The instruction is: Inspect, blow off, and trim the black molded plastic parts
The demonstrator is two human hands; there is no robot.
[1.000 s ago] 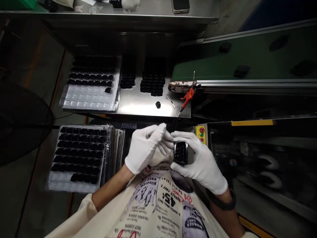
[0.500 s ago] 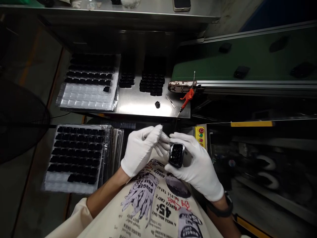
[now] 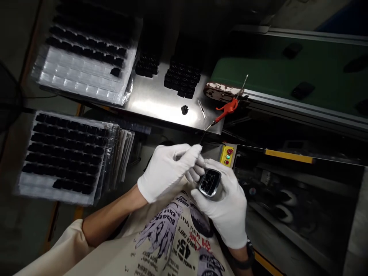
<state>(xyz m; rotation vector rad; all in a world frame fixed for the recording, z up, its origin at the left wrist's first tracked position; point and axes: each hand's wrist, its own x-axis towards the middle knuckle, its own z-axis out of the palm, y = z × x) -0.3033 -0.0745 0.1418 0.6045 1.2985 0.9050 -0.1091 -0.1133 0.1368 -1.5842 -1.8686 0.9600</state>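
Left hand: The left hand [image 3: 168, 172], in a white glove, was at 9 o'clock from the held part. Its fingers [image 3: 193, 152] were pressed together with their tips raised, and a thin dark line ran up from them; I could not tell whether they pinched it. Its lower fingers lay just beside the part.

Right hand: The right hand [image 3: 222, 207], also gloved, was at 4 o'clock from the part. Its fingers [image 3: 221, 172] curled around the part and gripped it from below and behind.

Held thing: 1 black square part [image 3: 209, 183] with a metal rim and dark cells sat between the 2 hands, tilted, above the printed cream apron [image 3: 172, 234].

Bench: The steel bench [image 3: 152, 101] lay at 12 o'clock from the hands. It carried 2 blocks of black pieces [image 3: 182, 74], 1 loose black piece [image 3: 184, 110] and 1 pair of tweezers [image 3: 202, 109].

Trays: 2 clear plastic trays of black pieces lay at 10 o'clock: 1 upper tray [image 3: 83, 73] and 1 lower tray [image 3: 63, 157].

Nearby: 1 orange air gun [image 3: 228, 109] lay at 1 o'clock. 1 green conveyor belt [image 3: 281, 69], farther out at 1 o'clock, carried 4 black pieces. 1 yellow control box [image 3: 227, 155] with 3 buttons stood at 1 o'clock.
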